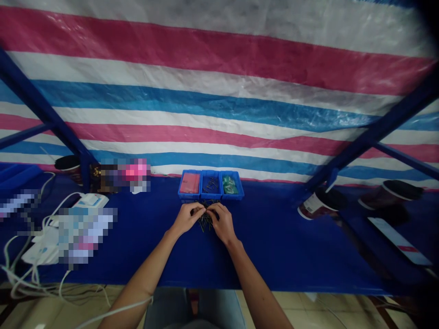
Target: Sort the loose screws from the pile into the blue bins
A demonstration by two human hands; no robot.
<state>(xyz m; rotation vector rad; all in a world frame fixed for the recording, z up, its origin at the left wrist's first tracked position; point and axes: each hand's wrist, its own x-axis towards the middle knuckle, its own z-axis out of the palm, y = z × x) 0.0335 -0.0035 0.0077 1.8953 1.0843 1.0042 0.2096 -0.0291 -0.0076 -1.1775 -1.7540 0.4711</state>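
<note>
A pile of thin, dark pieces that look like screws [206, 224] lies on the blue tabletop, partly covered by my hands. From the left, my left hand [187, 217] reaches over the pile with thumb and fingertips pinched. My right hand [222, 220] meets it from the other side, its fingers curled in and its fingertips close to the left ones. What is between the fingertips is too small to make out. Just behind stand three joined blue bins: one with a pink-red stack [190, 183], one with similar dark pieces [210, 185], one with green-and-clear packets [229, 185].
On the left lie a white power strip [92, 199] and tangled white cables [20, 278]. Lidded cups [317, 204] and a phone [399, 241] are on the right. Blue frame posts [370, 137] slope up at both sides before a striped plastic sheet [219, 105].
</note>
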